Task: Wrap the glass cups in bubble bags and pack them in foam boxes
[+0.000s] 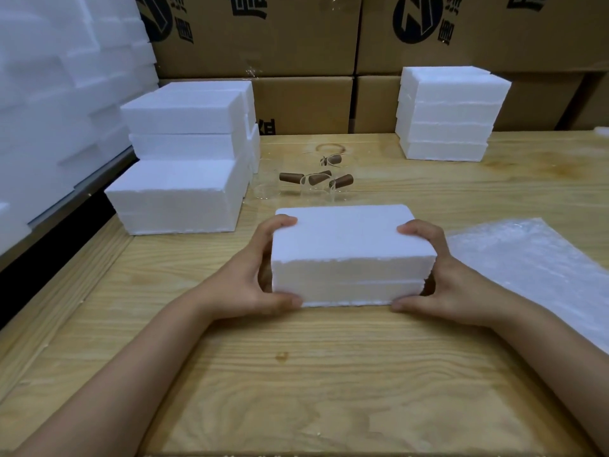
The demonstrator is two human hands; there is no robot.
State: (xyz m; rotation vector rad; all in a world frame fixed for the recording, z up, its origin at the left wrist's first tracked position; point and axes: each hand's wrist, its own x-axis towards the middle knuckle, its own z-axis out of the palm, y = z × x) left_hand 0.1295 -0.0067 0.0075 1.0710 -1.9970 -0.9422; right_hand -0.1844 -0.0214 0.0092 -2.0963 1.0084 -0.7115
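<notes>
1. The foam box [349, 245] rests on the counter [296, 374], centre near, with its lid seated. The left hand [260, 278] and right hand [441, 278] each grip one end, fingers over the top edge, thumbs low.
2. Judgement: grip evenly and lightly, since the ragged lid edge looks crumbly.
3. The glass cups [316, 179] stand just beyond the box, so avoid pushing it away. The bubble bags [527, 258] lie to the right and a foam stack [184, 179] to the left. Open room is on the near side.
</notes>
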